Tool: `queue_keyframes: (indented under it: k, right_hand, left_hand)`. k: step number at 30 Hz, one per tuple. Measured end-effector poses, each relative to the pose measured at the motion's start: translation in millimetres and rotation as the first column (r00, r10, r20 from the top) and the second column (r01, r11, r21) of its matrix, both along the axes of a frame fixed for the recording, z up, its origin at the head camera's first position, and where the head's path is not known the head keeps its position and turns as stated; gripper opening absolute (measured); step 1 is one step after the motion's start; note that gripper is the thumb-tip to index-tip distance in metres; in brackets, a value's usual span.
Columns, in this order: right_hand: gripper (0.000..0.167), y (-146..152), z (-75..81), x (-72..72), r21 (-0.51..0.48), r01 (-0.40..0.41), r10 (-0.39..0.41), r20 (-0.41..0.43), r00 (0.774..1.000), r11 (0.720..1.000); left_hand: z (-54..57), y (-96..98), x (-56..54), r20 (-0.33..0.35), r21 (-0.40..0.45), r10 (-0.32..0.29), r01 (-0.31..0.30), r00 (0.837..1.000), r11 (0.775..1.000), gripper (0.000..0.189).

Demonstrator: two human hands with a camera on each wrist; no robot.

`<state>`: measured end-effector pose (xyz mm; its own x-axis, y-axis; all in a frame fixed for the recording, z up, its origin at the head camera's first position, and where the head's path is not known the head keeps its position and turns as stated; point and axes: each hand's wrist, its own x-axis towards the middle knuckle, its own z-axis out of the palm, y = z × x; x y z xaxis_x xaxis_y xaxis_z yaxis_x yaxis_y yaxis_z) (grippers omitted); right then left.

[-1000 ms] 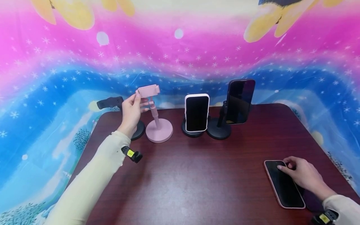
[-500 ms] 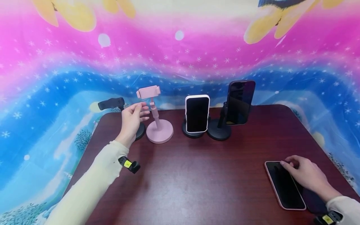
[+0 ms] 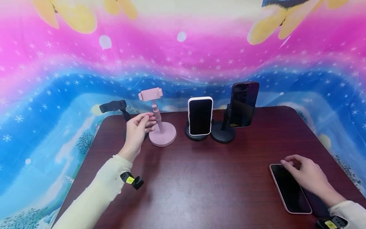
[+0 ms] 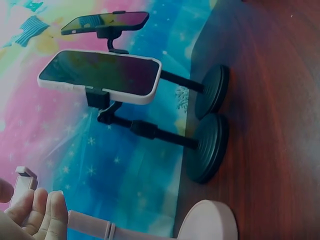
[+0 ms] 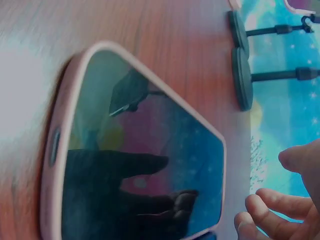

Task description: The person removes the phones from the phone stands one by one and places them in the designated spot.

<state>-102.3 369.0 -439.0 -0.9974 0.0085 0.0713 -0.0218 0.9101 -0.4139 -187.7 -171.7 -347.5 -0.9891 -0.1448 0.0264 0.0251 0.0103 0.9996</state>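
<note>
A pink phone stand (image 3: 163,135) stands upright at the back left, its clamp (image 3: 150,94) holding nothing. My left hand (image 3: 135,132) is in front of its post, fingers loosely bent and nothing in them. Whether the fingertips touch the post I cannot tell; in the left wrist view the fingers (image 4: 42,215) overlap the stand. At the right lies a phone (image 3: 290,189) in a pink case, screen up. My right hand (image 3: 307,175) is over its far right edge, thumb and fingers apart in the right wrist view, gripping nothing. Under the right wrist lies a dark phone (image 3: 317,203), partly covered.
Left of the pink stand is a black phone stand (image 3: 114,106), half hidden by my left hand. A white-cased phone (image 3: 200,116) and a dark phone (image 3: 244,104) sit in two black stands at the back. A printed cloth (image 3: 183,63) hangs behind the table (image 3: 186,178).
My left hand has let go of the pink stand's clamp and come down beside the post. My right hand has shifted slightly, its thumb drawn back toward the phone's top edge.
</note>
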Motion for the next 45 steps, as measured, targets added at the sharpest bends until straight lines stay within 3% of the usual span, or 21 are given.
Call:
queue_keyframes:
  k: [6, 14, 24, 30, 37, 45]
  right_hand:
    - [0.035, -17, 7.4, 2.2, -0.033, -0.019, 0.019, 0.026, 0.999, 0.999]
    - [0.029, -40, 15.9, 3.3, -0.068, -0.050, 0.050, -0.004, 0.999, 0.996]
    - [0.031, -63, 27.7, 5.2, -0.101, -0.082, 0.086, 0.037, 0.996, 0.992]
    - [0.031, -77, 34.3, 6.9, -0.105, -0.096, 0.097, 0.010, 0.995, 0.990]
    - [0.030, -91, 34.4, 6.2, -0.137, -0.118, 0.124, 0.035, 0.992, 0.983]
    - [0.021, -110, 30.6, 1.1, -0.181, -0.160, 0.155, -0.038, 0.987, 0.970]
  left_hand:
    - [-4.0, 4.4, 6.1, -0.023, 0.019, -0.010, 0.011, 1.000, 1.000, 0.036]
    - [-8.5, 13.1, 15.2, -0.044, 0.012, -0.034, 0.034, 0.998, 0.999, 0.031]
    - [-10.7, 17.0, 23.9, -0.044, 0.016, -0.072, 0.073, 0.996, 0.997, 0.033]
    - [-14.0, 21.5, 28.4, -0.050, 0.037, -0.083, 0.084, 0.995, 0.996, 0.030]
    - [-27.8, 31.2, 31.3, -0.044, 0.027, -0.101, 0.102, 0.994, 0.994, 0.028]
    - [-37.3, 38.7, 34.1, -0.075, -0.006, -0.122, 0.121, 0.990, 0.993, 0.025]
